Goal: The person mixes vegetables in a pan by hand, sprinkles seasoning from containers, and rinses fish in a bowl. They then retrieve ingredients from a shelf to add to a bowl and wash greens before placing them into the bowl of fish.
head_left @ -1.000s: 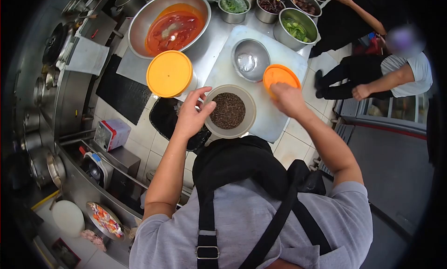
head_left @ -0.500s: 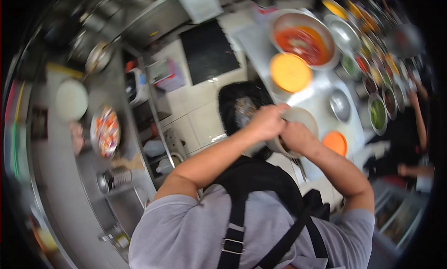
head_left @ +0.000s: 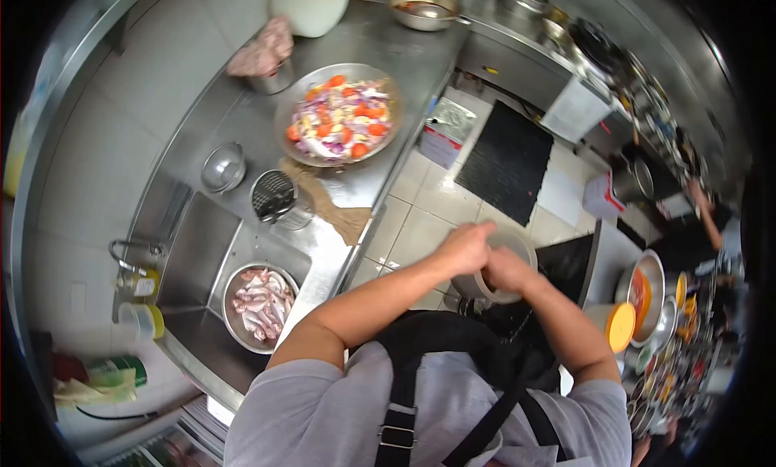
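Observation:
A pale round tub point(head_left: 516, 245) is held in front of my body, over the floor. My left hand point(head_left: 469, 249) is at its left rim, with the fingers closed and partly over the opening. At the near side of the opening is my right hand point(head_left: 511, 271), its fingers bent down into the tub and mostly hidden. What lies inside the tub is covered by the hands. Which hand bears the tub's weight cannot be told.
On the left counter stand a bowl of chopped vegetables point(head_left: 339, 115), a perforated steel container point(head_left: 275, 196) and a brown cloth point(head_left: 335, 208). A bowl of raw meat point(head_left: 259, 305) sits in the sink point(head_left: 198, 233). An orange-lidded tub point(head_left: 620, 327) is at the right.
The view has swung left from the worktable to the sink counter. The tub has left the table between both hands. My right hand has let go of the orange lid.

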Demonstrator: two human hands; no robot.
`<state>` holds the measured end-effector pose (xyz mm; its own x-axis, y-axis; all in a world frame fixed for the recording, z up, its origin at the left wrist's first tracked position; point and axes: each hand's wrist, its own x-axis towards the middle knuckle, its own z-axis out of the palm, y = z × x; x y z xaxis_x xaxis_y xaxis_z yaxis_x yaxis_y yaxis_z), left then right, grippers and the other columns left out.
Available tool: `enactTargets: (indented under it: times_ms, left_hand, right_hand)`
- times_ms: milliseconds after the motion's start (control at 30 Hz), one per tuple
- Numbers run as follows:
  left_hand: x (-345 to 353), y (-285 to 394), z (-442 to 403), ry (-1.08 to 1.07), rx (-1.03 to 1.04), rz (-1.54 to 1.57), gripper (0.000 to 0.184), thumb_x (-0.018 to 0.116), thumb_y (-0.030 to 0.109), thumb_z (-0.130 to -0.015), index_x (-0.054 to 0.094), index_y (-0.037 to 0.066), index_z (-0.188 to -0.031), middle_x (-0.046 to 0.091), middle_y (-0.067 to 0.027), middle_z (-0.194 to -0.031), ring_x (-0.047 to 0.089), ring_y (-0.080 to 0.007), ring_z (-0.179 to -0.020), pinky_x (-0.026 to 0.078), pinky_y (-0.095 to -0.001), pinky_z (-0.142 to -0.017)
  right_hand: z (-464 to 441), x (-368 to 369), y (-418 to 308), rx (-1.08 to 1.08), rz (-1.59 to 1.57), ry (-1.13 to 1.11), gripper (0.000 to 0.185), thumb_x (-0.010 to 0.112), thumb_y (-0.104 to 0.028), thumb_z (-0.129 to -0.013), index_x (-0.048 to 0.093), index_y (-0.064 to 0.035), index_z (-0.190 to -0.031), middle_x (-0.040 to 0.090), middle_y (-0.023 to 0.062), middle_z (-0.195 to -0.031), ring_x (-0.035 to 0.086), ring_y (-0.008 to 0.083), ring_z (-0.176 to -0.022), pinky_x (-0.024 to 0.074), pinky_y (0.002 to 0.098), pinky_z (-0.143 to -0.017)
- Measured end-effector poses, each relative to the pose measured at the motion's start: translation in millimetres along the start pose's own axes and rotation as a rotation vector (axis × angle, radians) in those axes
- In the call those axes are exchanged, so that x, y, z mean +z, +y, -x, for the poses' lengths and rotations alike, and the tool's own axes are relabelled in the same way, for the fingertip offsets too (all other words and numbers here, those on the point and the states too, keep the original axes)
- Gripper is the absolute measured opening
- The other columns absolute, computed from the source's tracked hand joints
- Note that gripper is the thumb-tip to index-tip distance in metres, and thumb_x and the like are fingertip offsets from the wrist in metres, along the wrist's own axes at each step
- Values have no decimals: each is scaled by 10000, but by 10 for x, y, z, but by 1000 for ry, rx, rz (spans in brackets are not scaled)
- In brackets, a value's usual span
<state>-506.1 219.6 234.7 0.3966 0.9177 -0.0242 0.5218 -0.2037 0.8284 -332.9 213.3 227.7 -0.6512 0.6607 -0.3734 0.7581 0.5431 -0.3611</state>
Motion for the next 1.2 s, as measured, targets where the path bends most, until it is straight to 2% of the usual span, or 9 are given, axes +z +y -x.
enactTargets:
  times_ms: [100,267,467,733,867,933,1100,1167,1200]
  left_hand:
    - [-994,-411,84,318,-64,29,432,571,89,-776,602,68,-1207,659,-267,-984,655,-403,-927,518,-463,-825]
    - [-2030,-705,642,548,-303,130,486,557,90,-796,565,53,-1281,631,-291,-1130,607,-432,-1078,476,-464,-949]
    - [-1928,-1225,990,618,-535,292,496,544,68,-802,578,71,-1296,604,-141,-701,612,-277,-637,485,-411,-659]
    - [-1822,-1008,1213,794,-694,515,545,488,-10,-818,554,90,-1349,612,-63,-776,549,-115,-544,475,-283,-505]
    - [-1773,-893,1356,930,-687,616,573,481,-20,-803,524,56,-1370,624,-72,-826,579,-112,-608,473,-259,-507]
    - [-1683,-911,1414,976,-714,492,580,492,-18,-794,530,47,-1369,634,-83,-856,609,-130,-676,499,-271,-576]
    - [-1611,-784,1315,982,-754,463,589,511,-19,-781,536,40,-1367,639,-88,-853,626,-144,-721,513,-284,-644]
    - [-1632,-691,1204,966,-831,564,579,487,-60,-780,524,-18,-1357,652,-105,-1125,613,-160,-998,472,-277,-884]
    - [-1651,-639,1152,963,-833,559,579,487,-60,-780,524,-18,-1357,652,-105,-1125,613,-160,-998,472,-277,-884]
  right_hand:
    - [-720,-1186,-592,-207,-312,67,114,670,-78,-786,676,-54,-897,675,143,-781,658,304,-739,516,393,-685]
    - [-1979,-2261,-1228,-339,10,264,106,664,-86,-816,669,-37,-911,672,140,-809,656,306,-728,511,391,-681]
    - [-3758,-2493,-1578,-332,295,332,155,631,-115,-813,695,-48,-938,688,208,-916,663,375,-897,522,453,-797]
    - [-4462,-2812,-1004,-374,464,345,108,607,-51,-798,678,-27,-875,686,202,-922,674,359,-931,535,460,-817]
    - [-4229,-2689,-922,-397,442,177,99,607,-55,-801,675,-24,-867,685,198,-922,675,362,-909,536,469,-797]
    - [-4166,-2599,-999,-631,397,211,105,607,-48,-794,677,-27,-869,687,196,-918,673,371,-896,536,476,-793]
    - [-4560,-2420,-1335,-694,296,266,126,593,-29,-776,680,-34,-867,691,199,-923,668,384,-901,534,479,-790]
    - [-4815,-2482,-1376,-688,277,251,135,589,-25,-773,682,-36,-870,692,201,-922,667,387,-908,534,479,-793]
    - [-4956,-2510,-1370,-697,285,289,147,588,-25,-775,689,-42,-881,694,200,-923,668,388,-914,535,478,-794]
